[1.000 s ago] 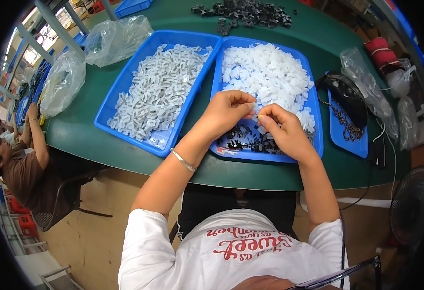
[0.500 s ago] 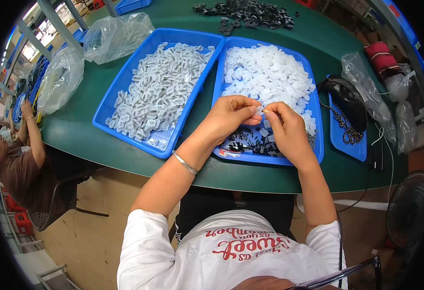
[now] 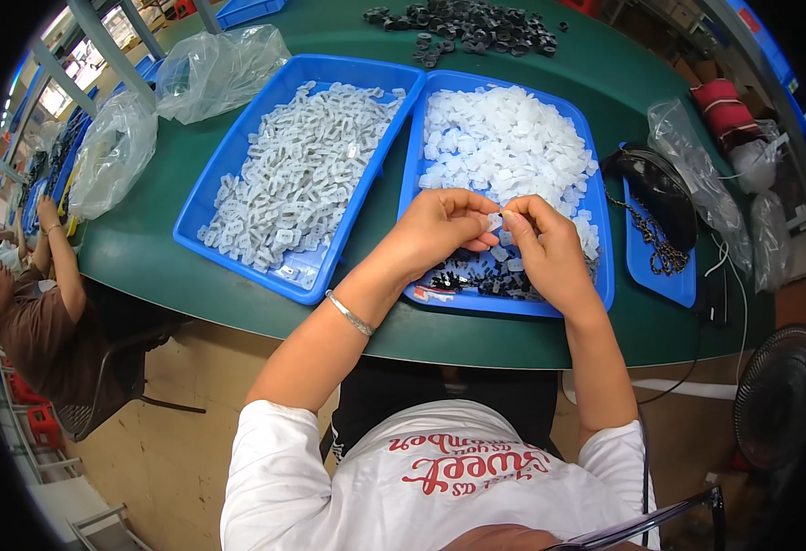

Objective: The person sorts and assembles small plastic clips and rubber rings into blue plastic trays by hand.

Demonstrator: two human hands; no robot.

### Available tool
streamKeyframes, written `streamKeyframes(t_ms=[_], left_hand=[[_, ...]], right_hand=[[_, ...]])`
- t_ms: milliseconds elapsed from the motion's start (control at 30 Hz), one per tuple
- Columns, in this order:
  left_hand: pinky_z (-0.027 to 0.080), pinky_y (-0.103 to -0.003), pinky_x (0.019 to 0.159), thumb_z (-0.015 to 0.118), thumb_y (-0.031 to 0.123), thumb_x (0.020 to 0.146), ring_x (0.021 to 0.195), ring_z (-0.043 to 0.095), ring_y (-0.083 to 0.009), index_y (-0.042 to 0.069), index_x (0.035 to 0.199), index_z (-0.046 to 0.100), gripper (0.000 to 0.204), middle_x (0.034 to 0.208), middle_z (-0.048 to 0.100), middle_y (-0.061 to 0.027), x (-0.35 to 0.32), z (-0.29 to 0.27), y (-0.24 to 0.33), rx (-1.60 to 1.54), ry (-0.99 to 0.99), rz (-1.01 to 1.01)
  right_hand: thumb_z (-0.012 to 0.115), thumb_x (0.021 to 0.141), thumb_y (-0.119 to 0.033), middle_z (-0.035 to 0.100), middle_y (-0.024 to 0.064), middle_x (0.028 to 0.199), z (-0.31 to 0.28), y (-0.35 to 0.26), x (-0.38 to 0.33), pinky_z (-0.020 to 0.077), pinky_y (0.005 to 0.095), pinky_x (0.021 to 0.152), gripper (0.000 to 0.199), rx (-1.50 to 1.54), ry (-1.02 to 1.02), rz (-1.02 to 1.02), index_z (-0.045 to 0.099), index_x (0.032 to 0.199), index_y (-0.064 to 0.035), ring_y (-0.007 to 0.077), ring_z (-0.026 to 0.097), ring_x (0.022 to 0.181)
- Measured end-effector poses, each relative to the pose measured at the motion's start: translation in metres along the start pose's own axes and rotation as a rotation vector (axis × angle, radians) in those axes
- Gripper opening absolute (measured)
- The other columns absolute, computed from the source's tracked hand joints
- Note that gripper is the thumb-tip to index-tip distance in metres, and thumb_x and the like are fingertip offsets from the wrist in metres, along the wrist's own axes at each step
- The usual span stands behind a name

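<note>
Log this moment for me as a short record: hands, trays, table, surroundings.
left hand: pinching a small whitish translucent plastic piece
right hand: fingertips at that same piece; exact grip unclear
left blue rectangular plastic tray: pale grey plastic pieces
right blue rectangular plastic tray: white translucent plastic pieces; small black pieces at near end
green table: loose black parts beyond the trays
right side: metal chain, glossy black bag
nearby: seated co-worker in brown, far left

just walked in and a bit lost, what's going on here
One person's left grip and right grip meet above a blue tray, pinching a small pale piece too tiny to identify. That tray holds a heap of white pieces, with little black parts along its near side. A second blue tray to the left holds light grey pieces.
</note>
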State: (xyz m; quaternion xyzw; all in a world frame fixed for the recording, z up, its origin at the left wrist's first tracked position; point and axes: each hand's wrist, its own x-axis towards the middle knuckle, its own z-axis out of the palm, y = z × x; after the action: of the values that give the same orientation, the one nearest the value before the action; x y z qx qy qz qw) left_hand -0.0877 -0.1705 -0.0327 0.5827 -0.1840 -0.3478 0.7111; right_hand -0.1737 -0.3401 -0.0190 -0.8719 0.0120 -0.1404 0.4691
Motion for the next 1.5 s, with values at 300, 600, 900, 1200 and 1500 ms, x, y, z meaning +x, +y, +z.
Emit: streamKeyframes(t_ms=[300, 600, 900, 1200, 1500], left_hand=[[0.057, -0.025, 0.077, 0.060, 0.004, 0.095, 0.088, 0.069, -0.0159, -0.010, 0.116, 0.062, 0.026, 0.097, 0.069, -0.0142, 0.000, 0.001, -0.005, 0.002, 0.043, 0.052], [0.056, -0.026, 0.082, 0.060, 0.002, 0.093, 0.090, 0.069, -0.0148, -0.007, 0.115, 0.063, 0.024, 0.101, 0.069, -0.0124, 0.003, -0.001, -0.008, 0.069, 0.047, 0.085], [0.056, -0.026, 0.080, 0.064, 0.004, 0.092, 0.088, 0.068, -0.0136, -0.005, 0.112, 0.063, 0.022, 0.098, 0.068, -0.0100, 0.002, 0.001, -0.007, 0.031, 0.081, 0.078], [0.056, -0.025, 0.075, 0.067, 0.006, 0.091, 0.083, 0.067, -0.0121, -0.005, 0.105, 0.064, 0.018, 0.095, 0.067, -0.0080, 0.004, 0.001, -0.011, -0.014, 0.128, 0.103], [0.057, -0.024, 0.075, 0.067, 0.004, 0.090, 0.081, 0.067, -0.0131, -0.007, 0.103, 0.064, 0.017, 0.093, 0.068, -0.0097, 0.002, 0.004, -0.007, -0.049, 0.115, 0.082]], right_hand=[[0.062, 0.093, -0.011, 0.065, 0.0147, 0.081, -0.001, -0.006, 0.001, 0.0489, 0.0418, 0.066, 0.010, -0.354, 0.045, -0.278, 0.061, 0.091, -0.0017, 0.0330, 0.063, 0.073], [0.061, 0.093, -0.011, 0.065, 0.0148, 0.082, -0.001, -0.008, -0.001, 0.0490, 0.0416, 0.066, 0.009, -0.290, 0.005, -0.167, 0.061, 0.091, -0.0024, 0.0334, 0.063, 0.073], [0.059, 0.098, -0.012, 0.061, 0.0032, 0.078, 0.001, -0.002, -0.003, 0.0447, 0.0245, 0.062, 0.014, 0.165, -0.036, 0.047, 0.062, 0.097, 0.0012, 0.0079, 0.053, 0.068], [0.059, 0.099, -0.014, 0.060, 0.0001, 0.080, 0.018, 0.007, -0.007, 0.0434, 0.0220, 0.062, 0.014, 0.302, 0.024, 0.173, 0.061, 0.098, 0.0000, 0.0049, 0.051, 0.070], [0.061, 0.098, -0.017, 0.063, 0.0062, 0.075, 0.028, 0.008, -0.004, 0.0464, 0.0284, 0.059, 0.017, 0.106, 0.124, 0.096, 0.058, 0.096, -0.0001, 0.0100, 0.056, 0.065]])
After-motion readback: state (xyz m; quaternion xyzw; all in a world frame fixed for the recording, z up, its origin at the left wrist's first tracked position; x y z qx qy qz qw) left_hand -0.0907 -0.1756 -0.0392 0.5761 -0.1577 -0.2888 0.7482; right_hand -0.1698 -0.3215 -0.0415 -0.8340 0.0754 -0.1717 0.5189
